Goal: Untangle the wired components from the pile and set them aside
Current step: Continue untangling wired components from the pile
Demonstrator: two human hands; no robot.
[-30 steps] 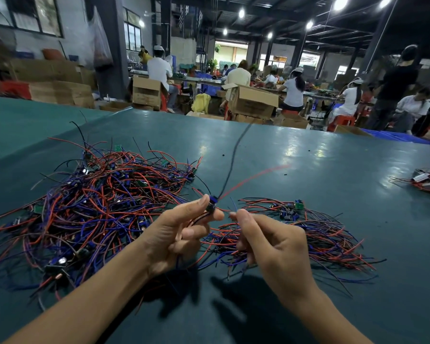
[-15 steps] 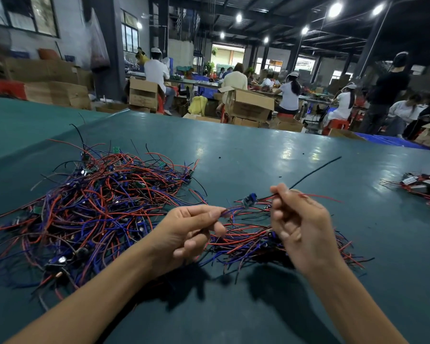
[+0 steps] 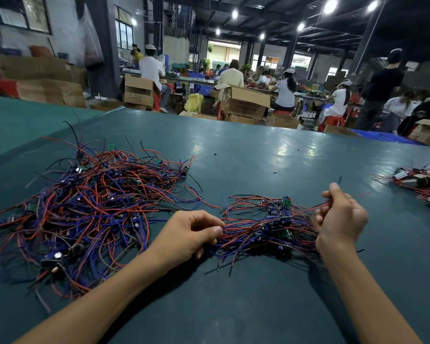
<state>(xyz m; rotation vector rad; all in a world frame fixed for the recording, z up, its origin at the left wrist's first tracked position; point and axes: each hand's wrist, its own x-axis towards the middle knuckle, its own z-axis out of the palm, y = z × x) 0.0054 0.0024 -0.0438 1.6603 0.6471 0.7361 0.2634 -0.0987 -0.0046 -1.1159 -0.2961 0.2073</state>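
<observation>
Set-aside bundle [image 3: 266,227] lies on the tabletop [image 3: 258,157], just right of the tangled pile [image 3: 90,204]. Left hand [image 3: 191,234] pinches its near wire ends with curled fingers. Right hand [image 3: 338,219] grips the far ends, probably to keep the wires straight and separate.

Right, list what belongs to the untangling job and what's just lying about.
Job: large tangled pile of red, blue and black wires; smaller bundle of red and blue wires, gripped by left hand and right hand.
Lying about: far-right heap of wires with silver parts; brown cardboard boxes.
</observation>
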